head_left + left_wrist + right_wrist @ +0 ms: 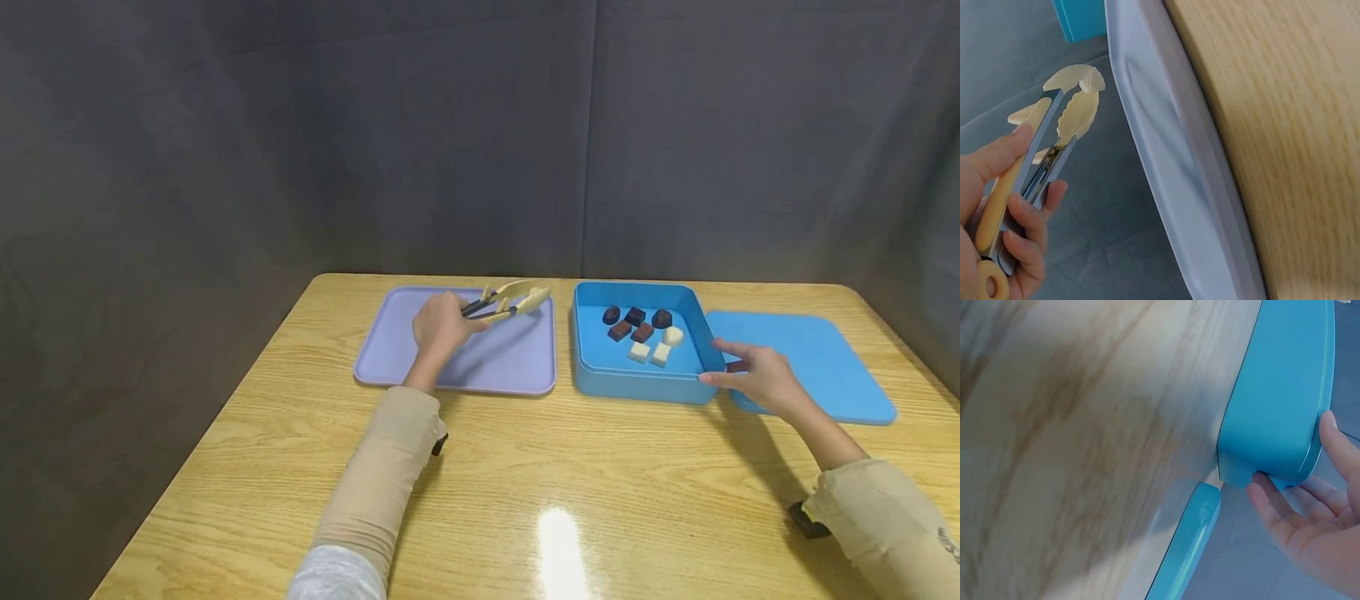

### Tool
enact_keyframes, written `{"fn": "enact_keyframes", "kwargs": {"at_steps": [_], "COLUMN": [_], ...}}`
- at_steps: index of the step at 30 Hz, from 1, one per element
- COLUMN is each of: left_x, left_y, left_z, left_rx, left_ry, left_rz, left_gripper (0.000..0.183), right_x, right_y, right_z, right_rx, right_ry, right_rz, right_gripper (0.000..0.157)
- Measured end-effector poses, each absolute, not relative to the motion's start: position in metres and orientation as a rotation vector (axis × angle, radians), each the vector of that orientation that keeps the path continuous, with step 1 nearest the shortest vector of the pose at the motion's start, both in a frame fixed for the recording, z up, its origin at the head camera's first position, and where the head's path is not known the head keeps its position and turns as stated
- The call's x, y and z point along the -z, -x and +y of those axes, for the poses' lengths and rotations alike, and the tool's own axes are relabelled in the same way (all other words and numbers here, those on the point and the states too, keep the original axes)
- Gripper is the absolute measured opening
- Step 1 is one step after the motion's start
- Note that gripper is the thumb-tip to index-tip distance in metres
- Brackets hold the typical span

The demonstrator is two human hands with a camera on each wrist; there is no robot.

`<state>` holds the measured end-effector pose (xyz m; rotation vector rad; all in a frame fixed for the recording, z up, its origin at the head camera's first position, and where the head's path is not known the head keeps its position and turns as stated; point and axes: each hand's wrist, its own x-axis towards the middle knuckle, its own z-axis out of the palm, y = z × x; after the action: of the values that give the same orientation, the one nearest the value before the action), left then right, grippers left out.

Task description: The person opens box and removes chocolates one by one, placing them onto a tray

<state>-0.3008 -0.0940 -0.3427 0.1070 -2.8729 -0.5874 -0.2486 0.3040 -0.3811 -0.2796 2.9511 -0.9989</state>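
Observation:
My left hand (442, 321) grips a pair of tongs (1041, 147) with cream handles and cream scalloped heads, held above the lilac tray (390, 354). The heads point right, towards the blue box (645, 386), and come close together at their ends; I cannot tell whether a pale piece is between them. Inside the open box lie several dark brown chocolates (619, 331) and three white ones (639, 352), two of them squarish. At the box's front right corner my right hand (761, 379) holds it, thumb on the rim and fingers against the side wall.
A flat blue lid (832, 367) lies on the wooden table (480, 492) to the right of the box, partly behind my right hand. Tray and box stand side by side towards the table's far edge. A dark grey curtain (450, 150) hangs behind.

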Motion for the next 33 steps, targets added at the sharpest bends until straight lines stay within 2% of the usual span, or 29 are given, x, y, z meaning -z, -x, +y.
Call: {"fn": "enact_keyframes", "kwargs": {"at_steps": [15,26,33], "left_x": [0.355,0.362,0.365], "left_y": [0.305,0.31,0.31], "left_z": [-0.091,-0.092,-0.092], "left_rx": [0.511,0.503,0.522], "left_ry": [-0.178,-0.197,-0.198], "left_rz": [-2.898,-2.887,-2.898], "left_gripper": [0.036,0.03,0.037], "right_x": [0.383,0.381,0.381], "right_y": [0.249,0.248,0.248], "right_z": [0.303,0.304,0.304], "right_rx": [0.99,0.98,0.988], "right_ry": [0.267,0.28,0.279], "right_rz": [2.945,2.962,2.959], "right_gripper": [0.076,0.074,0.075]}}
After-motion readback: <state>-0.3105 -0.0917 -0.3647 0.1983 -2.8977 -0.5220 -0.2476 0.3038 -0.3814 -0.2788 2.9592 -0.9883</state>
